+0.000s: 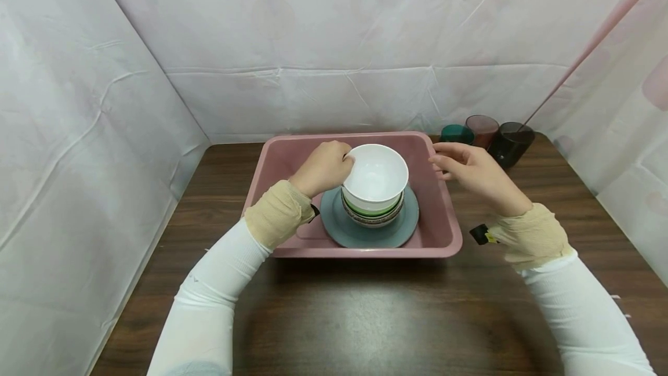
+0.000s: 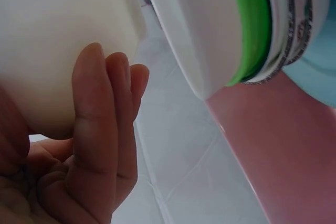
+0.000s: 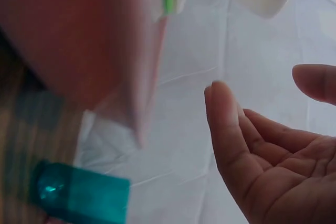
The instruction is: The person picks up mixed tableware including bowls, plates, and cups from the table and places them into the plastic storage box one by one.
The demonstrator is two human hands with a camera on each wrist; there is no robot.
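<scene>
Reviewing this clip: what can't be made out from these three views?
- Bowls under the white bowl: head view shows only rims, so their count is unclear.
- Left hand: its fingertips are hidden behind the bowl's rim in the head view; left wrist view is too close.
- Three cups: contents too small and dark to tell.
- Right wrist view: pink tub blurred, cut off.

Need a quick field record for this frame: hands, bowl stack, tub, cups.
left hand: grips rim of top white bowl
right hand: open, beside the bowl stack, touching nothing
stack: white bowl on top, green-rimmed bowl and patterned bowl beneath
plate: grey-blue, under the stack
tub: pink, on wooden table, holds plate and stack
cups: three, teal, reddish, dark, at table's back right, outside tub
</scene>
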